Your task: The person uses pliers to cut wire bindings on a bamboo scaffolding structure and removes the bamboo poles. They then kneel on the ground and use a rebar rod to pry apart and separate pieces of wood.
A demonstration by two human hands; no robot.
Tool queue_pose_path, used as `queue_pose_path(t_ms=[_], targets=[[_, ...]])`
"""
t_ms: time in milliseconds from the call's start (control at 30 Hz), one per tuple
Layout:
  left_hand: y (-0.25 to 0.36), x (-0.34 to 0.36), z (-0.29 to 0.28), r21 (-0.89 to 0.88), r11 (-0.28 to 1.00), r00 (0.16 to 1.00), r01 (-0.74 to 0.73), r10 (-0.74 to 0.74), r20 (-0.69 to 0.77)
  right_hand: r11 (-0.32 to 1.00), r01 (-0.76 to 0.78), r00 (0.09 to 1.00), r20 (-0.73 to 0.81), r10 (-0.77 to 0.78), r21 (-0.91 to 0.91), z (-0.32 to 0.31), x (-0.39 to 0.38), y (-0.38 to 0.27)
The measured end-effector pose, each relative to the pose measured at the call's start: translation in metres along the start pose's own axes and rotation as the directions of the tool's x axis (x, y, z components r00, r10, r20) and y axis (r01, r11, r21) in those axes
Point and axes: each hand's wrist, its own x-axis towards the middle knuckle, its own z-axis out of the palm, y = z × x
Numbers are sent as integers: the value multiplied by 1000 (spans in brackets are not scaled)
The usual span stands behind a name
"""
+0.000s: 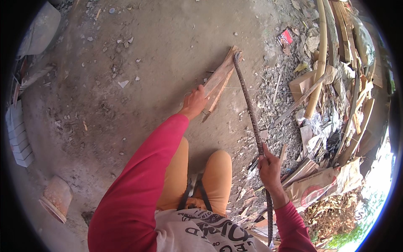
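My left hand is closed round the near end of a split, rough wooden board above the dirt ground. My right hand grips a long, dark ribbed steel bar, slightly bent. The bar's far tip meets the board's far end; I cannot tell whether it is hooked in or only resting there. Its other end passes below my right hand toward the lower edge. A thin pale string stretches rightward from near the board.
Gravel and litter border the dirt on the right. Beyond lie a bamboo pole, stacked wood strips, a cardboard box and a brown paper sack. A clay-coloured pot lies at lower left, near pale stacked blocks.
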Motion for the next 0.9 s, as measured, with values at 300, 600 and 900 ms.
queue_pose_path(t_ms=[300, 600, 900], targets=[[-3, 5, 12, 15, 1000, 999, -12, 13, -51, 997, 39, 998, -52, -36, 62, 18, 6, 23], [-1, 4, 16, 63, 998, 997, -6, 11, -75, 992, 62, 987, -156, -45, 106, 43, 11, 53], [-3, 5, 23, 50, 999, 996, -14, 18, -90, 971, 110, 972, -226, -60, 214, 75, 25, 83]])
